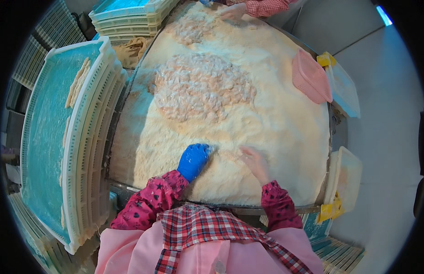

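My left hand [194, 161], in a blue glove dusted with crumbs, is closed low over a table-wide bed of pale breading-like crumbs [289, 132]. Whatever its curled fingers hold, if anything, is hidden. Facing it, my bare right hand [255, 163] lies with fingers stretched toward the left, the tips touching the crumbs and slightly blurred. Between the two hands shows a small, crumb-covered pinkish patch [230, 155], too indistinct to name. Farther out on the crumbs rests a broad heap of wet, glossy, pale pink pieces [200, 86], which looks like raw meat.
Left of the table rises a stack of white trays [86, 137]; several breaded strips [78, 83] lie on the top one's blue-green surface. More trays [129, 18] stand at the far left. A pink basket [311, 76] sits at the right edge. Across the table, another person's hand [233, 11] touches the crumbs.
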